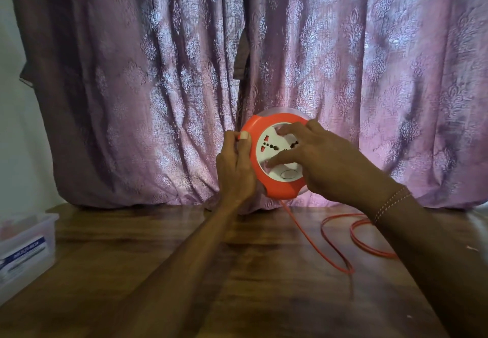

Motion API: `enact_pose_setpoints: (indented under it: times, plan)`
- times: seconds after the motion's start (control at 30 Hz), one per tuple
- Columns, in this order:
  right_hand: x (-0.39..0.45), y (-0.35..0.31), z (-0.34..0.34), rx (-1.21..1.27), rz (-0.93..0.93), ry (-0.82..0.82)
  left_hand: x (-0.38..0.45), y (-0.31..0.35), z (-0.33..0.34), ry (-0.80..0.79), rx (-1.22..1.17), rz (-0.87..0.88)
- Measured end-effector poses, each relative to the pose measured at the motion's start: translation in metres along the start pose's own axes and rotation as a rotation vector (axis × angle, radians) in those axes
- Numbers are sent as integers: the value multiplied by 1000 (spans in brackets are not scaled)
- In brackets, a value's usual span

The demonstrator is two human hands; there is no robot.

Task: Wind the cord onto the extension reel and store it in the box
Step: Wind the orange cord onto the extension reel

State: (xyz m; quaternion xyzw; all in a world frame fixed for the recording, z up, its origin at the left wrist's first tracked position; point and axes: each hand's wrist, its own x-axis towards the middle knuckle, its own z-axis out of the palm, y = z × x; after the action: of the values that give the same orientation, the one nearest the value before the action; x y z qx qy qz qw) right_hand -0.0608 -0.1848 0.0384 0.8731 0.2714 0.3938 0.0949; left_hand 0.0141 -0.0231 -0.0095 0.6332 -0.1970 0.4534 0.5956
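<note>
Several loops of orange cord (pixel 340 234) are lying slack on the table (pixel 158 271); winding is looking unfinished; the left hand (pixel 235 163) is gripping the raised reel (pixel 277 184); the right hand's (pixel 317 155) spread fingers are pressing its white face; the box (pixel 29 242) is waiting at the table's left edge.
</note>
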Motion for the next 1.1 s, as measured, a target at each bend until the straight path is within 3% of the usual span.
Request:
enact_pose_setpoints:
  times: [0.23,0.43,0.63,0.77,0.9,1.0,1.1]
  plan:
    - [1,0,8,-64,42,89,0,2,0,10,22,29]
    - [1,-1,18,-33,286,275,0,-1,2,5,28,39]
    - [1,-3,18,-92,234,442,-1,1,2,15,45,20]
    - [2,2,12,-30,142,398,-1,4,1,18,38,12]
    - [1,6,11,113,-64,165,0,5,0,34,30,7]
    - [2,3,10,47,-57,37,-1,5,0,25,27,9]
    - [3,0,9,-52,-37,36,-2,5,0,22,33,9]
